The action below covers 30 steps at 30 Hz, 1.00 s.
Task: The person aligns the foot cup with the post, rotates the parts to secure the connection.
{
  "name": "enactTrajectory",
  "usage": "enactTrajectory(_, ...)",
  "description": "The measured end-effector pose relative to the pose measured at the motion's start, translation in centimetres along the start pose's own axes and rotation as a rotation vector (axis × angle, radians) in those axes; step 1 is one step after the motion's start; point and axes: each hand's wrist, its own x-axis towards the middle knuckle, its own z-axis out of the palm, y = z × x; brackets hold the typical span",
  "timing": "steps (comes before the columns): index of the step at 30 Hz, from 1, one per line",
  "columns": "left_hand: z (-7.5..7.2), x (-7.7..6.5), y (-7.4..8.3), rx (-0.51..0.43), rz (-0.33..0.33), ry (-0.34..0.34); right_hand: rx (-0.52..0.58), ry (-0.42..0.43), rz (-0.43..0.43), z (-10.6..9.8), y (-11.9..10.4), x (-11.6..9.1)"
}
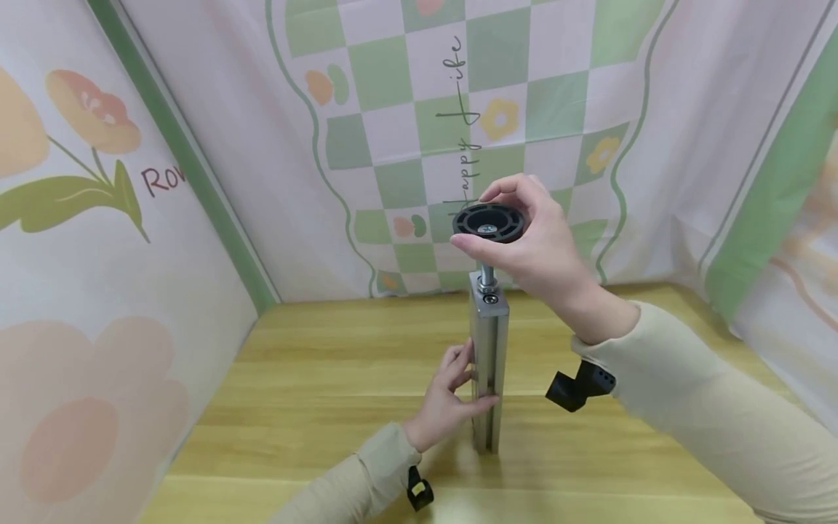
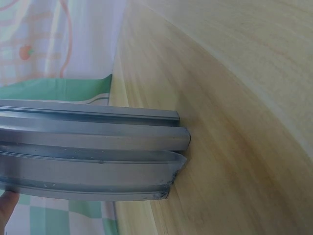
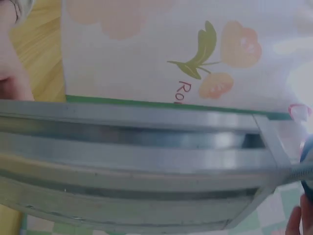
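Note:
An aluminium profile with grooved sides stands upright on the wooden table, its cut lower end close to the tabletop in the left wrist view. A metal end plate with a bolt caps its top. From the plate rises a threaded stud with a nut at its base, topped by a round black levelling foot. My right hand grips the foot's rim between thumb and fingers. Lower down, my left hand holds the profile, thumb across the near side and fingers on its left side.
The wooden table reaches back to a checked curtain. A flowered curtain closes the left side, and another with a green band the right. Black camera mounts sit at both wrists.

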Motion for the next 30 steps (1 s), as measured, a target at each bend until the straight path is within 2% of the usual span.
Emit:
enactTrajectory(3,0.0,0.1,0.0,0.001,-0.012,0.0,-0.095,0.114,-0.07,0.7,-0.2,-0.2)
enactTrajectory(6,0.0,0.1,0.0,-0.002,-0.016,0.002,-0.129,0.178,-0.121,1.1,-0.2,-0.2)
enactTrajectory(10,0.0,0.2,0.1,-0.003,-0.013,0.004,-0.133,0.187,-0.142,1.1,-0.1,-0.1)
enactTrajectory(13,0.0,0.2,0.1,0.005,-0.007,0.004,-0.114,0.134,-0.109,0.6,-0.1,-0.2)
enactTrajectory(16,0.0,0.2,0.1,0.008,0.0,0.003,-0.015,0.037,-0.06,-0.2,0.0,0.0)
enactTrajectory(20,0.0,0.3,0.1,-0.001,0.004,0.003,0.323,-0.142,-0.014,-1.0,1.0,1.1)
enactTrajectory(23,0.0,0.3,0.0,0.0,0.015,0.005,0.579,-0.344,-0.01,-1.4,2.5,2.0)
enactTrajectory(27,0.0,0.2,-0.2,0.008,0.028,0.006,0.802,-0.635,-0.029,-1.8,4.3,2.8)
enactTrajectory(30,0.1,0.1,-0.2,0.009,0.018,0.005,0.972,-0.774,-0.03,-1.7,5.0,3.2)
